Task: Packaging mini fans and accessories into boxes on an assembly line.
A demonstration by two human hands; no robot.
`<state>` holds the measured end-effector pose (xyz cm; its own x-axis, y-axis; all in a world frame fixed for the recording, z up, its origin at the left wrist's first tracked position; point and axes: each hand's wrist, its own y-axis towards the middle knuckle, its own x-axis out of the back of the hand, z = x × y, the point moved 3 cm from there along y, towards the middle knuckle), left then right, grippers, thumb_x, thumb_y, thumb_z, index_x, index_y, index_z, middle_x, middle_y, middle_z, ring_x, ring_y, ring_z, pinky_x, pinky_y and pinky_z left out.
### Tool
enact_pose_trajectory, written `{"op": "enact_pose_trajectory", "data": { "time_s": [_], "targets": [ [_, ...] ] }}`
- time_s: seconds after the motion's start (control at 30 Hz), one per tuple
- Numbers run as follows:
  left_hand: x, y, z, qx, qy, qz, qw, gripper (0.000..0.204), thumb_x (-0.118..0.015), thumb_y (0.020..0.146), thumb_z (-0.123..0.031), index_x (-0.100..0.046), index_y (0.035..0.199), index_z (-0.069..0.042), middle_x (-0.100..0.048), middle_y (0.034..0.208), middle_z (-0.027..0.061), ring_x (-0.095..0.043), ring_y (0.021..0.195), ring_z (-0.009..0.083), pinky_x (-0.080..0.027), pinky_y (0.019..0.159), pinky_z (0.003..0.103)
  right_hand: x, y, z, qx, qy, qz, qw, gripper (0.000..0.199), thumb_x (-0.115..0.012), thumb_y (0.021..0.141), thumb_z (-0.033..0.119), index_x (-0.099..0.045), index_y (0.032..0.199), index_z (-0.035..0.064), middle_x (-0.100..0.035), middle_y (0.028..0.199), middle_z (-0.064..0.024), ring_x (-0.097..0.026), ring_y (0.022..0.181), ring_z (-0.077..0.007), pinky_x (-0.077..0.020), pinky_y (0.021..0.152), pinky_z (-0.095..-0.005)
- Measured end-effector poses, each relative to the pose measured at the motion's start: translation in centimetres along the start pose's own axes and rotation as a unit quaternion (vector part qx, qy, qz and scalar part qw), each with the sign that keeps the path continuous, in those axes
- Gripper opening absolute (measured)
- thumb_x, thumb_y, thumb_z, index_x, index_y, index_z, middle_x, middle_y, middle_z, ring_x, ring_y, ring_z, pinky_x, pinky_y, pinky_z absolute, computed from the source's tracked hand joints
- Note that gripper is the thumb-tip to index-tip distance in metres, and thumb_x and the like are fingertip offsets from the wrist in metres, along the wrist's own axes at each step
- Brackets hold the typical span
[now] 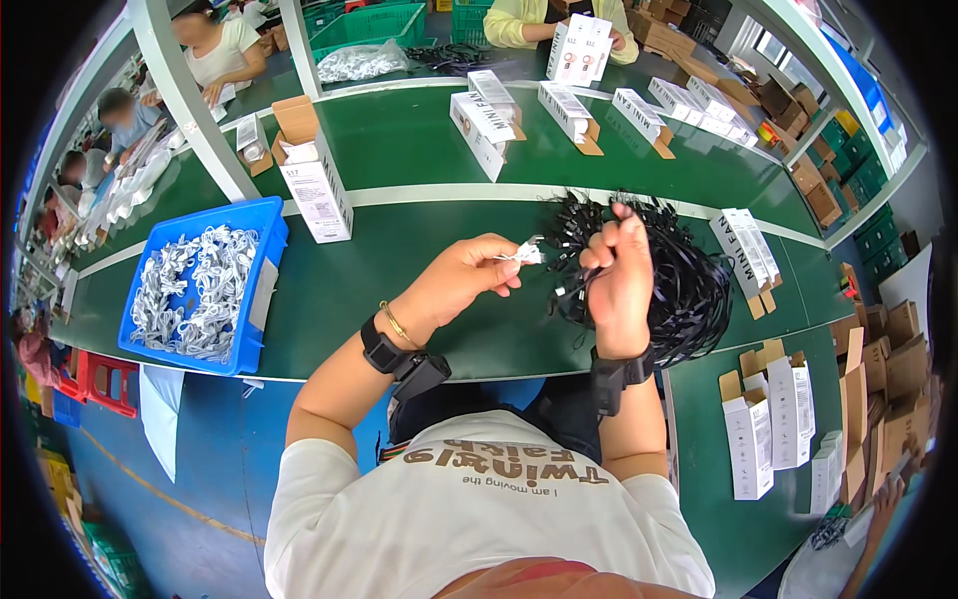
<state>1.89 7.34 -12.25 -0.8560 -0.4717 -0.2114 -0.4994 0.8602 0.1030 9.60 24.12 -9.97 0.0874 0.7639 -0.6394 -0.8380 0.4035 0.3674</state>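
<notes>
My left hand pinches a small bundled white cable between thumb and fingers, above the green tabletop. Silvery tips show at the bundle's right end. My right hand is raised in front of a big heap of black straps, its fingers curled inward. Whether a strap or anything else is in those fingers is hidden. On the left side of the table, a blue tray holds many coiled white cables.
A tall white box with open cardboard flaps stands behind the tray. More white boxes lie on the far green bench, and others stand at right. A white metal post rises at left. Co-workers sit across the bench.
</notes>
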Motion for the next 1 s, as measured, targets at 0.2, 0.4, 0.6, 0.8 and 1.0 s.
{"op": "enact_pose_trajectory", "data": {
  "time_s": [0.2, 0.4, 0.6, 0.8, 1.0],
  "targets": [
    [-1.9, -0.1, -1.1, -0.069, -0.013, -0.038, 0.997, 0.020, -0.058, 0.091, -0.012, -0.056, 0.109, -0.003, -0.059, 0.088, 0.0034, -0.058, 0.076, 0.0111, -0.048, 0.067, 0.023, -0.2, -2.6, -2.3, -0.140, -0.196, 0.073, 0.968, 0.014, -0.048, 0.097, 0.017, -0.048, 0.106, 0.0059, -0.050, 0.076, 0.0015, -0.037, 0.057, -0.0029, -0.0284, 0.048, -0.0172],
    [-1.4, -0.1, -1.2, -0.048, 0.016, -0.035, 0.998, 0.018, -0.058, 0.090, -0.008, -0.053, 0.106, -0.003, -0.058, 0.086, 0.0032, -0.057, 0.072, 0.0110, -0.049, 0.064, 0.024, -0.2, -3.5, -2.5, -0.154, -0.266, 0.156, 0.939, 0.014, -0.051, 0.093, 0.009, -0.047, 0.106, 0.0046, -0.055, 0.076, -0.0037, -0.049, 0.054, -0.0120, -0.0384, 0.049, -0.0243],
    [-0.9, -0.7, -3.4, -0.254, 0.605, -0.153, 0.739, 0.008, -0.060, 0.089, -0.008, -0.055, 0.094, -0.003, -0.059, 0.083, 0.0040, -0.057, 0.069, 0.0108, -0.047, 0.062, 0.024, -2.2, -4.2, 0.8, 0.152, -0.620, 0.231, 0.734, 0.012, -0.055, 0.089, 0.009, -0.050, 0.098, 0.0036, -0.056, 0.078, -0.0132, -0.056, 0.065, -0.0296, -0.0453, 0.057, -0.0367],
    [-1.5, -2.2, -3.5, -0.040, 0.129, 0.026, 0.990, 0.009, -0.063, 0.086, -0.006, -0.056, 0.088, -0.001, -0.055, 0.078, 0.0035, -0.056, 0.066, 0.0121, -0.046, 0.060, 0.025, -2.8, -5.2, 0.1, 0.117, -0.694, 0.334, 0.627, 0.004, -0.057, 0.085, 0.005, -0.058, 0.088, 0.0028, -0.058, 0.082, -0.0144, -0.058, 0.071, -0.0328, -0.0478, 0.062, -0.0364],
    [0.0, -5.1, -5.5, -0.171, 0.495, -0.109, 0.845, 0.009, -0.063, 0.086, -0.006, -0.057, 0.090, -0.001, -0.053, 0.075, 0.0004, -0.055, 0.067, 0.0114, -0.046, 0.060, 0.023, -7.9, -1.9, 0.5, 0.172, -0.587, 0.294, 0.734, 0.008, -0.057, 0.086, 0.005, -0.060, 0.093, 0.0047, -0.061, 0.084, -0.0087, -0.060, 0.070, -0.0207, -0.0478, 0.062, -0.0301]
  ]
}}
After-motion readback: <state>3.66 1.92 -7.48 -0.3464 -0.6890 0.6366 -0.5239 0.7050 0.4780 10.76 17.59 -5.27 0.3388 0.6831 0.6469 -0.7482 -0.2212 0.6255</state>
